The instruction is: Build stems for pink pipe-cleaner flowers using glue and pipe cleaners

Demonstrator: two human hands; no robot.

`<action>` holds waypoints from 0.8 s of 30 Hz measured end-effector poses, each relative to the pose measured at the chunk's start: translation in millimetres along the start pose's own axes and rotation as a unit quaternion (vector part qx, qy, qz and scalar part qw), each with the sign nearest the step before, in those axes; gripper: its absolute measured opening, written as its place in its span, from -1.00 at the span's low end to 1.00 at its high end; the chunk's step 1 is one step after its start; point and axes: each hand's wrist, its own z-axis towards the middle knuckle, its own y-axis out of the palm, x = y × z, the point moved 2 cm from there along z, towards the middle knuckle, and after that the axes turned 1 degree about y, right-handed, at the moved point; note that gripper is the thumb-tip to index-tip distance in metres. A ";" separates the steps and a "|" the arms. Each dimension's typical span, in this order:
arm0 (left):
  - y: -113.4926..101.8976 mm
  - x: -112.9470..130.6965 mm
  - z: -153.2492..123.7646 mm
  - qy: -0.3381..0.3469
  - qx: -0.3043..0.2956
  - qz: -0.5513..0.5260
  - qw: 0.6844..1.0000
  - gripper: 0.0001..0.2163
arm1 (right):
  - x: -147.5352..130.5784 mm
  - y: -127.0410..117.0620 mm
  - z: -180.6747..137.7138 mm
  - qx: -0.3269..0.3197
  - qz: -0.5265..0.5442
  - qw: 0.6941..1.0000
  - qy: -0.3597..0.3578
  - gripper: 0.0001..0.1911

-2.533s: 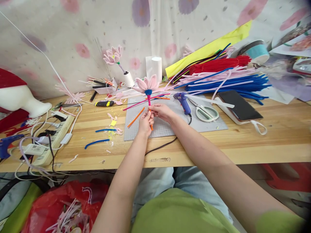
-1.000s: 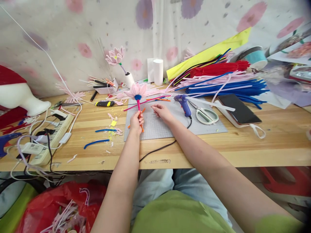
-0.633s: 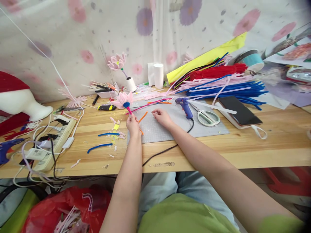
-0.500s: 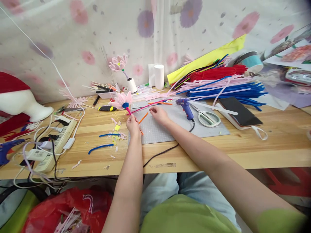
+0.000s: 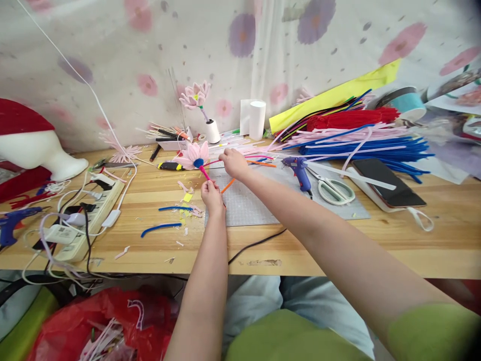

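My left hand (image 5: 212, 196) is closed round the stem of a pink pipe-cleaner flower (image 5: 196, 154). The flower has a blue base and a magenta-wrapped upper stem, and leans to the upper left. A magenta pipe cleaner (image 5: 257, 157) runs from near the stem out to the right. My right hand (image 5: 233, 163) pinches this strand just right of the flower; the fingertips are partly hidden. An orange pipe cleaner (image 5: 227, 186) shows beside my left hand, over the grey cutting mat (image 5: 251, 205).
A blue glue gun (image 5: 299, 174) and scissors (image 5: 334, 191) lie on the mat's right side. Beyond are a phone (image 5: 389, 183) and blue pipe cleaners (image 5: 368, 148). A power strip (image 5: 90, 220) stands left. Another pink flower (image 5: 195, 95) stands in a white spool (image 5: 212, 131).
My right hand has moved up and left from over the mat onto the magenta pipe cleaner. My left hand still holds the flower. The whole view has shifted slightly.
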 end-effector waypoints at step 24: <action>6.5 -2.6 -8.1 0.000 -0.068 0.021 0.997 -0.70 | 34.8 -18.1 -115.3 -0.083 0.363 0.922 0.106 -0.73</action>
